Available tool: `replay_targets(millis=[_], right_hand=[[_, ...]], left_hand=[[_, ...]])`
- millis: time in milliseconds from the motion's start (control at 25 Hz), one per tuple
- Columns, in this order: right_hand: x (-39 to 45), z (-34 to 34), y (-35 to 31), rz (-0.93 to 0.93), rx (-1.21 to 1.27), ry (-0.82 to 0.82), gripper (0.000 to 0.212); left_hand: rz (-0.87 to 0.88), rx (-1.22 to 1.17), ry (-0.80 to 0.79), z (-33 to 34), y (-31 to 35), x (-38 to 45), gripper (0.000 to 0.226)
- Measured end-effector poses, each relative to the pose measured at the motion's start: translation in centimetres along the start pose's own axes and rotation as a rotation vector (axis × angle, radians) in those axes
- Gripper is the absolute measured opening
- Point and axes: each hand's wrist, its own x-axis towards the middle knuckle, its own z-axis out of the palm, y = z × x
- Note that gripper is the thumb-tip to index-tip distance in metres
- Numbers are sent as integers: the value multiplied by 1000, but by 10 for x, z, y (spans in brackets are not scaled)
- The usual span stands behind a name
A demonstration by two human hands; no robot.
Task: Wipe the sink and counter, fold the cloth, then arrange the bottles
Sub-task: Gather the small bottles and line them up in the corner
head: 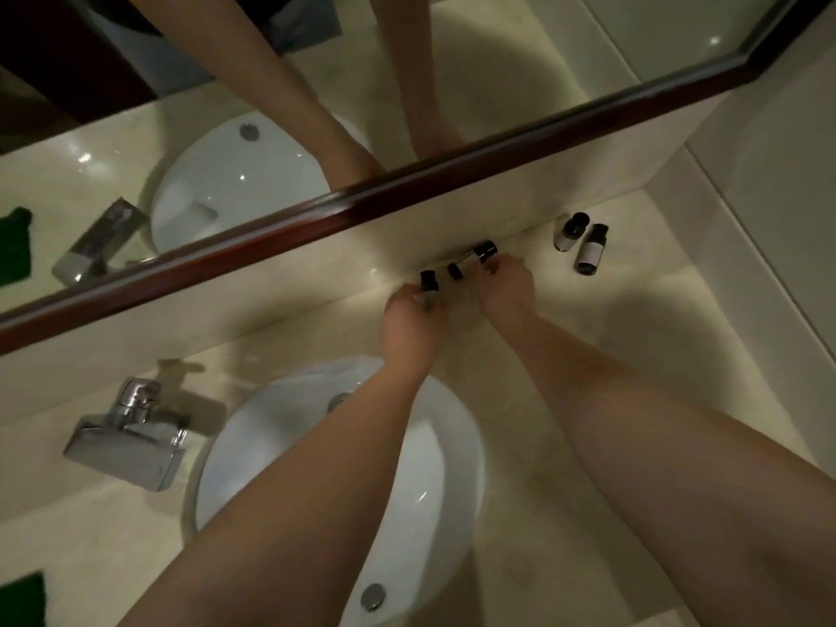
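One green cloth [22,597] lying at far left counter [565,445] edge | tap [126,434] sitting beside sink [280,441] | left hand [409,323] pinching black-capped bottle [428,282] by wall | middle bottle [455,271] standing between hands | right hand [506,287] gripping third bottle [485,251] | two bottles [581,242] standing apart at right

The pale marble desk [588,337] runs along under the mirror's dark wooden frame. A white oval sink [443,454] is set into it. Left of the sink stands a chrome faucet [129,434]; farther left, at the picture's edge, lies a green cloth [22,597]. Beyond the sink, against the back wall, stand three black-capped bottles [454,270], and right of those two more bottles [581,242] touching each other.
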Motion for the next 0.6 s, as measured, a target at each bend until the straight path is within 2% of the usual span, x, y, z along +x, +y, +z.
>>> replay_targets(millis=[120,280,440,600], right_hand=[[17,17,-1,64,2,14,25],[30,25,-1,104,53,25,32],[32,25,-2,217,182,-4,22],[21,13,17,126,61,12,33]], left_hand=[[-27,67,-13,14,-5,15,31],[-57,81,-33,15,-9,28,30],[-83,-85,-57,12,-5,26,20],[-65,-221,-31,11,4,19,25]])
